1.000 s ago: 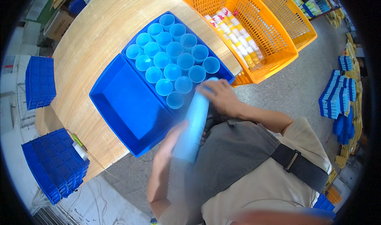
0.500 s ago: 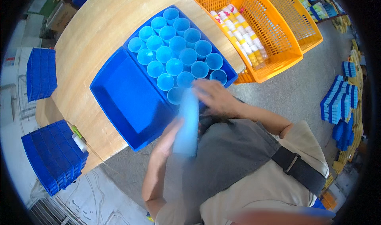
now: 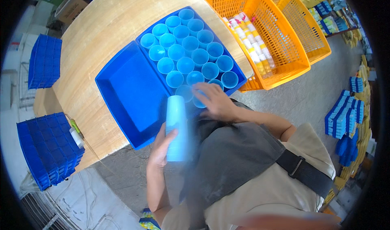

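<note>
A tall stack of nested light-blue plastic cups (image 3: 177,116) stands nearly upright in my left hand (image 3: 161,146), whose fingers wrap round its lower half. At the near corner of a blue tray, my right hand (image 3: 219,103) has its fingers bent over a light-blue cup (image 3: 198,101), partly covering it; motion blurs the fingertips. Rows of single light-blue cups (image 3: 185,65), mouths up, fill that tray (image 3: 239,63). Joined to its left side is a second blue tray (image 3: 132,92) with nothing in it.
The wooden table (image 3: 87,82) carries the trays. Stacked blue crates (image 3: 50,146) stand at its left edge, more blue crates (image 3: 44,63) farther back. An orange basket (image 3: 284,39) with wrapped white-and-yellow rolls (image 3: 254,43) stands at the right, beside a second orange basket (image 3: 310,31).
The cup stack in my left hand has moved left, apart from my right hand. My right hand has come lower, over the near tray corner, where another cup now shows. The whole view has shifted slightly.
</note>
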`<state>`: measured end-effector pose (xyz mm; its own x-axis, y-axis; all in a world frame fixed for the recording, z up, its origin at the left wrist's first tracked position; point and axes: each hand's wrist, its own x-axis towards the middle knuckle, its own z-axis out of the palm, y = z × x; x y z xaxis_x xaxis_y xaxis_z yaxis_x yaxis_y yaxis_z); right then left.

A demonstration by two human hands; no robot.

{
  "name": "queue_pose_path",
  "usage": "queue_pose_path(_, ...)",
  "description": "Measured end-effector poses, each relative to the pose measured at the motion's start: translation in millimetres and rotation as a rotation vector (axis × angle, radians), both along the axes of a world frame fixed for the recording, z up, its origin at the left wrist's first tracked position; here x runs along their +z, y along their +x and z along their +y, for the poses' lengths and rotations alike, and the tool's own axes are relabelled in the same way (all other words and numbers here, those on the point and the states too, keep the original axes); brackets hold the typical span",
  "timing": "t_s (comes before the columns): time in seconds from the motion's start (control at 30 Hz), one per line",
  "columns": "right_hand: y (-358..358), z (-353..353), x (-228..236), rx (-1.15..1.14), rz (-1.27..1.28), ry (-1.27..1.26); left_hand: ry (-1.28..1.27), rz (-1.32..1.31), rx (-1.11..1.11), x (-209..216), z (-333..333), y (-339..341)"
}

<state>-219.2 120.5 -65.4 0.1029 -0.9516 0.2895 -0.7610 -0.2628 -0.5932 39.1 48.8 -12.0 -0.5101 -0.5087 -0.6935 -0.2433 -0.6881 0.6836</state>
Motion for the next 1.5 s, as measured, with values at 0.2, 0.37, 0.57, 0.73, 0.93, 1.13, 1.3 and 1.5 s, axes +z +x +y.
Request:
queue_pose_path(0.2,8,-21,39,0.248,0.334,-0.107,0.037,0.061,-0.19,12,12,10)
queue_pose_path(0.37,-5,-27,15,-0.261,-0.524,0.215,0.069,0.08,0.094,31,10,53)
queue_pose_path(0.57,26,-15,-21,0.031,0.278,0.066,-0.123,-0.052,0.241,15,12,68)
queue_pose_path(0.73,40,-29,-2,0.076,-0.537,0.261,-0.221,0.154,0.279,5,11,44)
queue_pose_path(0.93,72,-98,22,-0.296,-1.508,0.705,-0.546,0.498,0.204,-4,-6,-8)
queue_pose_path(1.13,109,-176,-10,0.083,-1.874,0.863,-1.367,-0.677,0.35,14,-45,-10)
queue_pose_path(1.3,117,-321,-69,-0.379,-2.134,0.904,-1.441,-0.779,0.485,38,-84,26)
queue_pose_path(1.5,135,-282,-57,0.111,-2.239,1.137,-1.318,-0.751,0.43,9,-151,58)
